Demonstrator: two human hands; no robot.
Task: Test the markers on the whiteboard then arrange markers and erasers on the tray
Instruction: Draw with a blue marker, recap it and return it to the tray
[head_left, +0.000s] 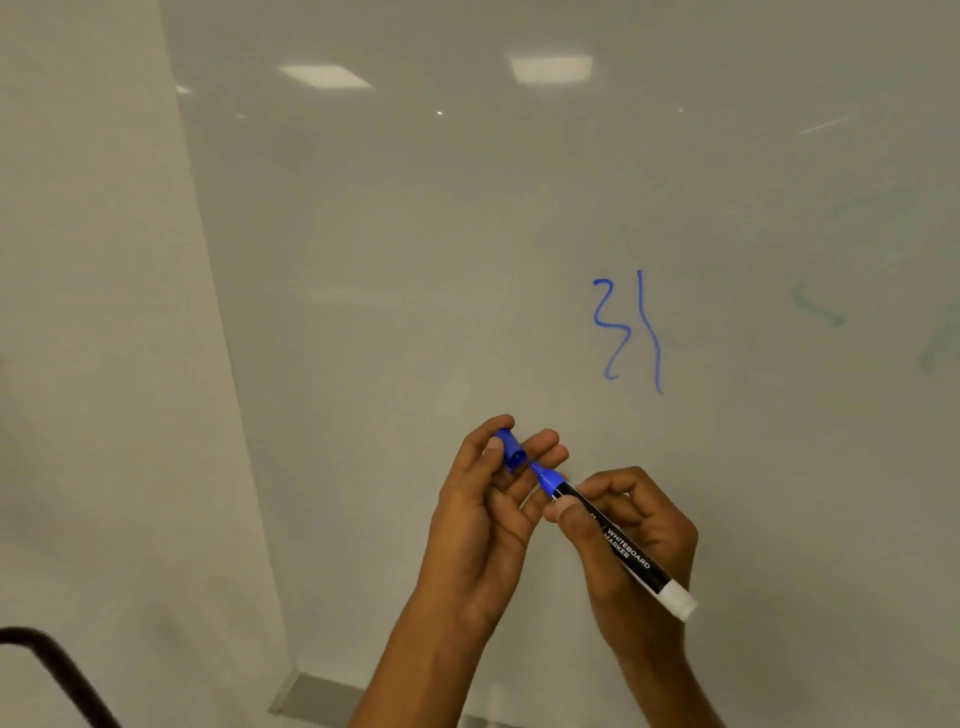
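Note:
A glossy whiteboard (519, 234) fills most of the view and carries two blue squiggles (628, 330). My right hand (634, 551) grips a black whiteboard marker (623, 551) with a blue tip and a white end. The tip points up and left, just short of a blue cap (511, 451). My left hand (488, 499) pinches that cap between thumb and fingers, its opening facing the marker tip. Cap and tip are close together but apart.
A grey tray ledge (317, 699) runs along the board's bottom edge, partly hidden by my forearms. Left of the board is a plain wall (93, 312). A dark curved bar (57, 670) shows at the bottom left. Faint green smears (821, 309) mark the board's right side.

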